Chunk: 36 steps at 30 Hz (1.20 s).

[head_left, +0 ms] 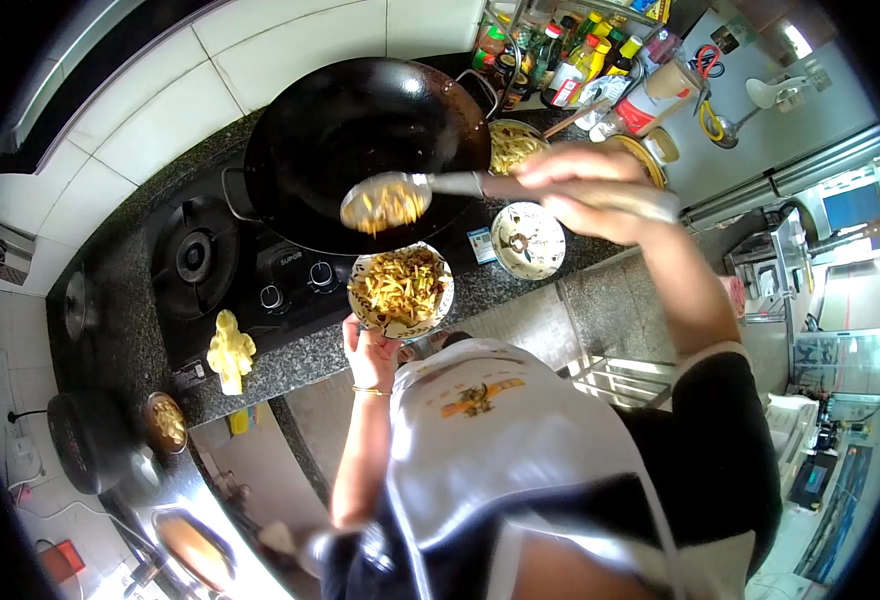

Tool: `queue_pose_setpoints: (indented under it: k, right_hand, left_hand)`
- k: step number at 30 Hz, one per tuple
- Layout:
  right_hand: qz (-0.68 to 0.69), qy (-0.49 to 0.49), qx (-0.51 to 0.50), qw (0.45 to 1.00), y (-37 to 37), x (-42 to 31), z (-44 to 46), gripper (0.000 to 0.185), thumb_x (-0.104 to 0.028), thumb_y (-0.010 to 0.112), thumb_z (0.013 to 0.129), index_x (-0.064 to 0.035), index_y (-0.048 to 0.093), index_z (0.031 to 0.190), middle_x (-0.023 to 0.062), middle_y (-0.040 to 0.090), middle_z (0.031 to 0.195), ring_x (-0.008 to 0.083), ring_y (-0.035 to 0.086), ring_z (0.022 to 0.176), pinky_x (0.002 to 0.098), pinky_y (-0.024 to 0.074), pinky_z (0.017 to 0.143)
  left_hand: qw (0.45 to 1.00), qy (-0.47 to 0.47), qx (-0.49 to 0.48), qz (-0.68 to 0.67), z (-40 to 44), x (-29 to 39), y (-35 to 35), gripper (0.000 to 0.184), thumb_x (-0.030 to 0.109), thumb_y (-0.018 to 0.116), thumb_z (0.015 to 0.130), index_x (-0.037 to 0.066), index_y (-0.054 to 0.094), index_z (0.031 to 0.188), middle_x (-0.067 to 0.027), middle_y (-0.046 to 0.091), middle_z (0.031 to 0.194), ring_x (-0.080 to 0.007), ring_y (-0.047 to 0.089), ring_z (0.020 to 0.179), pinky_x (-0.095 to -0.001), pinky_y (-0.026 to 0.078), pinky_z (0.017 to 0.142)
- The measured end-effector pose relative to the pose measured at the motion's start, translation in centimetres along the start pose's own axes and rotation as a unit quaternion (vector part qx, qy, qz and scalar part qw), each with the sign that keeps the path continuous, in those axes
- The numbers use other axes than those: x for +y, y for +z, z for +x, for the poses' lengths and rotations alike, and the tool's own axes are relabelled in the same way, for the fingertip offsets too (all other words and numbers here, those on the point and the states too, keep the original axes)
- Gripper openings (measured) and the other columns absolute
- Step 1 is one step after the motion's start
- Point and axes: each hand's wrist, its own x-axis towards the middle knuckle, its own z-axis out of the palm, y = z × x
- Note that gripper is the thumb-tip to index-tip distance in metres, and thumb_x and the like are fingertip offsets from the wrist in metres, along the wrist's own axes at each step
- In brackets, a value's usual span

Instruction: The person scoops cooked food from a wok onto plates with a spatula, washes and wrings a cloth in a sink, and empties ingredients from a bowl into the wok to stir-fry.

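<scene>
My left hand (371, 358) holds a patterned bowl (448, 300) from below at the counter's front edge. Cooked yellow strips (400, 287) fill the bowl. My right hand (595, 180), slightly blurred, grips the long handle of a metal ladle (428, 184). More strips lie in the ladle's head, which is over the near part of a large black wok (340, 120), just above and behind the bowl. The wok's dark inside shows behind the ladle.
A second patterned bowl (528, 240) sits right of the filled one, near a bowl of pale strips (515, 148). Bottles (570, 75) crowd the back right. A yellow cloth (230, 352) lies by the stove knobs. A black appliance (90, 440) stands far left.
</scene>
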Motion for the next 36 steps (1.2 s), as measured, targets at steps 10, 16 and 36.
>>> queue_pose_setpoints:
  k: [10, 16, 36]
  right_hand:
    - [-0.099, 0.037, 0.008, 0.994, 10.6, 8.9, 2.2, 0.022, -0.008, 0.067, 0.074, -0.0073, 0.061, 0.095, 0.0071, 0.063, 0.092, 0.0202, 0.064, 0.071, 0.0285, 0.0530, 0.062]
    - [-0.041, 0.067, -0.073, 0.994, 8.8, 4.4, 1.5, 0.024, -0.008, 0.068, 0.071, -0.0047, 0.061, 0.094, 0.0107, 0.063, 0.091, 0.0233, 0.064, 0.070, 0.0314, 0.0529, 0.063]
    - [0.052, 0.014, 0.044, 0.998, 0.4, 0.0, -2.1, 0.024, -0.009, 0.060, 0.077, 0.0041, 0.061, 0.098, 0.0195, 0.063, 0.097, 0.0246, 0.065, 0.077, 0.0312, 0.0538, 0.070]
  left_hand:
    - [1.000, 0.019, 0.016, 0.009, -0.2, 0.4, -0.8, 0.019, 0.008, 0.049, 0.085, 0.013, 0.044, 0.103, -0.0054, 0.061, 0.088, -0.0163, 0.062, 0.070, -0.0312, 0.054, 0.056]
    - [1.000, 0.012, 0.023, 0.012, -0.1, 0.7, -1.4, 0.020, 0.008, 0.049, 0.085, 0.013, 0.044, 0.103, -0.0053, 0.061, 0.089, -0.0164, 0.062, 0.071, -0.0320, 0.054, 0.058]
    - [1.000, 0.003, 0.012, 0.011, 0.0, 1.1, -0.7, 0.026, 0.005, 0.047, 0.081, 0.014, 0.044, 0.105, -0.0060, 0.061, 0.089, -0.0181, 0.062, 0.072, -0.0356, 0.054, 0.063]
